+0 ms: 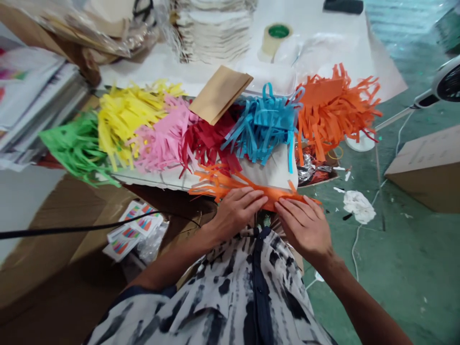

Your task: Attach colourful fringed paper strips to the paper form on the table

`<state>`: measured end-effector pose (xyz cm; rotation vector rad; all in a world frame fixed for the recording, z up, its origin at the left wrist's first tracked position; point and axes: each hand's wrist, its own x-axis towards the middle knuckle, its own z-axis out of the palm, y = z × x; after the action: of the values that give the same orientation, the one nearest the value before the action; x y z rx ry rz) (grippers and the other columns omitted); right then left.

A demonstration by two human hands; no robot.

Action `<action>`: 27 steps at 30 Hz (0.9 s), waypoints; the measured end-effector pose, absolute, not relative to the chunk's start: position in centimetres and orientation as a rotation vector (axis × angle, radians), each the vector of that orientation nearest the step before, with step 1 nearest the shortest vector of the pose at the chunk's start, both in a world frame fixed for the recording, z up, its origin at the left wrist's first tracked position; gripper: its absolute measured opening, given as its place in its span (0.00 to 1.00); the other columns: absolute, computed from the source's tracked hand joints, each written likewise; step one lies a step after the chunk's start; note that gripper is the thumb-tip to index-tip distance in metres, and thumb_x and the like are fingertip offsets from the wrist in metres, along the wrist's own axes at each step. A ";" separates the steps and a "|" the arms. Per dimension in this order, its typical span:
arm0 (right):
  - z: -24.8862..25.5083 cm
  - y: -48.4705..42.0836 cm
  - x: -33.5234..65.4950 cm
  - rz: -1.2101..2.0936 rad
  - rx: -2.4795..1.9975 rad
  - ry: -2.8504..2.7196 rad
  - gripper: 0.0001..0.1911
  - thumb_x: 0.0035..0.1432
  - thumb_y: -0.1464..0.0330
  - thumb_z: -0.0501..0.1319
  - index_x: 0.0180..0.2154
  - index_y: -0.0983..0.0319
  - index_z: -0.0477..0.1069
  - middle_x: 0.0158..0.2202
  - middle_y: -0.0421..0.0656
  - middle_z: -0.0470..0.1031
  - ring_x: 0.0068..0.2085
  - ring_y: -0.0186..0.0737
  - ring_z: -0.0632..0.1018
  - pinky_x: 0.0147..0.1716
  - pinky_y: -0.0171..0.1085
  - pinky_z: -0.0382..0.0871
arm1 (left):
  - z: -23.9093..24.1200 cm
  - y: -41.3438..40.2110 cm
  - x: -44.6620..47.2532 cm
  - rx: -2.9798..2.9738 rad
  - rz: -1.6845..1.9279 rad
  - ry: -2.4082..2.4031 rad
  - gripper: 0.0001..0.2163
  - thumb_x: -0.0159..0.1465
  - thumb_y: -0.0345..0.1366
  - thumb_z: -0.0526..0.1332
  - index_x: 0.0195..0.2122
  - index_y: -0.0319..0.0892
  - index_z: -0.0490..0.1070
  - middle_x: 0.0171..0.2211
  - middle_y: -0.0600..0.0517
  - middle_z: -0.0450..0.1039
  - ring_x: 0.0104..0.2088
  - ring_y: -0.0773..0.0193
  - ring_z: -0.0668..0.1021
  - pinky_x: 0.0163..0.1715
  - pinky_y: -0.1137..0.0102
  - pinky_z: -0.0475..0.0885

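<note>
At the near edge of the table, both hands grip a strip of orange fringed tissue paper (271, 195). My left hand (239, 211) has its fingers pressed together on the strip's middle, and loose fringe spreads out to its left. Close beside it, my right hand (305, 225) holds the right end, fingers laid over the paper; both thumbs are hidden. Just beyond lie fringed bundles: green (77, 146), yellow (129, 115), pink (165, 136), red (210, 143), blue (268, 122) and orange (328, 105). A folded brown paper (221, 93) rests on the red bundle.
A tape roll (276, 40) and a stack of pale paper (215, 31) stand farther back. Papers are piled at left (39, 105). A black cable (89, 229) crosses at left. On the green floor are a cardboard box (427, 167) and a fan (447, 84).
</note>
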<state>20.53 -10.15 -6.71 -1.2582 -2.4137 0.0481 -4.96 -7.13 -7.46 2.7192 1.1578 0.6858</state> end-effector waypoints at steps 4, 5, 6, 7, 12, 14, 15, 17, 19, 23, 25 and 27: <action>-6.4 -9.8 21.5 0.181 -1.299 -2.308 0.15 0.70 0.72 0.58 0.52 0.55 0.79 0.49 0.42 0.86 0.51 0.41 0.82 0.63 0.47 0.64 | -6.2 -5.8 -5.6 2.577 0.646 1.137 0.12 0.74 0.35 0.61 0.54 0.49 0.80 0.52 0.48 0.83 0.53 0.59 0.80 0.51 0.62 0.75; -6.2 -9.7 21.3 0.190 -1.359 -2.291 0.13 0.71 0.71 0.58 0.50 0.57 0.80 0.47 0.43 0.86 0.50 0.42 0.82 0.61 0.47 0.64 | -5.8 -5.5 -5.5 2.518 0.640 1.139 0.11 0.74 0.36 0.61 0.52 0.48 0.81 0.51 0.48 0.83 0.51 0.60 0.80 0.50 0.62 0.75; -5.9 -9.5 21.1 0.189 -1.427 -2.284 0.13 0.72 0.69 0.57 0.49 0.58 0.80 0.46 0.43 0.85 0.50 0.44 0.81 0.59 0.47 0.63 | -5.4 -5.3 -5.4 2.461 0.638 1.147 0.10 0.75 0.37 0.60 0.50 0.47 0.81 0.50 0.48 0.83 0.50 0.60 0.80 0.50 0.62 0.74; -5.7 -9.4 20.7 0.185 -1.491 -2.288 0.12 0.73 0.68 0.56 0.48 0.59 0.79 0.46 0.44 0.85 0.50 0.45 0.80 0.57 0.47 0.63 | -5.1 -5.0 -5.2 2.412 0.636 1.160 0.10 0.75 0.38 0.60 0.49 0.46 0.82 0.49 0.47 0.83 0.49 0.60 0.79 0.50 0.63 0.74; -4.7 -8.6 19.7 0.267 -1.622 -2.288 0.14 0.73 0.57 0.59 0.47 0.60 0.77 0.45 0.45 0.83 0.48 0.48 0.78 0.49 0.46 0.58 | -4.5 -4.7 -4.3 2.345 0.640 1.250 0.12 0.76 0.40 0.58 0.43 0.42 0.80 0.43 0.48 0.81 0.45 0.60 0.78 0.48 0.64 0.72; -4.5 -8.4 19.9 0.344 -1.647 -2.240 0.14 0.73 0.57 0.59 0.43 0.59 0.77 0.44 0.44 0.83 0.47 0.46 0.78 0.49 0.45 0.57 | -4.6 -4.9 -4.2 2.361 0.618 1.293 0.12 0.76 0.40 0.57 0.42 0.42 0.79 0.43 0.49 0.80 0.45 0.59 0.77 0.48 0.63 0.71; -4.5 -8.3 20.0 0.376 -1.665 -2.212 0.13 0.73 0.58 0.59 0.42 0.59 0.77 0.43 0.43 0.83 0.47 0.45 0.78 0.48 0.44 0.57 | -4.6 -4.9 -4.2 2.370 0.596 1.325 0.12 0.76 0.40 0.57 0.42 0.43 0.78 0.43 0.49 0.80 0.46 0.59 0.76 0.49 0.62 0.71; -4.5 -8.1 20.1 0.402 -1.705 -2.172 0.12 0.73 0.60 0.58 0.41 0.58 0.77 0.42 0.42 0.84 0.45 0.44 0.78 0.47 0.43 0.57 | -4.6 -4.9 -4.3 2.384 0.541 1.426 0.11 0.76 0.41 0.57 0.41 0.42 0.77 0.43 0.48 0.79 0.47 0.56 0.75 0.49 0.60 0.70; -4.5 -8.0 20.0 0.371 -1.743 -2.167 0.12 0.73 0.59 0.58 0.41 0.58 0.76 0.40 0.42 0.83 0.44 0.44 0.78 0.45 0.43 0.56 | -4.5 -4.8 -4.4 2.392 0.480 1.545 0.11 0.75 0.42 0.59 0.40 0.42 0.75 0.43 0.47 0.78 0.47 0.54 0.74 0.49 0.58 0.68; -4.3 -7.4 19.6 0.270 -1.821 -2.212 0.16 0.74 0.58 0.56 0.36 0.59 0.74 0.33 0.42 0.81 0.40 0.45 0.76 0.41 0.42 0.54 | -4.4 -4.2 -4.6 2.402 0.428 1.636 0.10 0.74 0.42 0.61 0.40 0.42 0.75 0.44 0.47 0.76 0.47 0.52 0.73 0.49 0.56 0.67; -4.2 -7.1 19.4 0.226 -1.852 -2.252 0.19 0.74 0.57 0.55 0.33 0.59 0.72 0.30 0.42 0.79 0.38 0.46 0.75 0.39 0.42 0.53 | -4.5 -4.0 -4.7 2.406 0.433 1.620 0.09 0.74 0.41 0.61 0.40 0.42 0.75 0.45 0.46 0.75 0.47 0.53 0.73 0.49 0.56 0.67; -4.0 -6.9 19.1 0.193 -1.869 -2.289 0.21 0.75 0.56 0.53 0.31 0.59 0.70 0.29 0.43 0.77 0.37 0.46 0.75 0.39 0.43 0.52 | -4.6 -3.9 -4.7 2.414 0.439 1.611 0.09 0.74 0.41 0.60 0.39 0.42 0.74 0.46 0.46 0.75 0.47 0.53 0.73 0.50 0.56 0.68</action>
<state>19.14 -6.88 -4.02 -1.8688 -2.2891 0.1934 -4.65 -3.86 -4.62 2.4144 1.6107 0.4391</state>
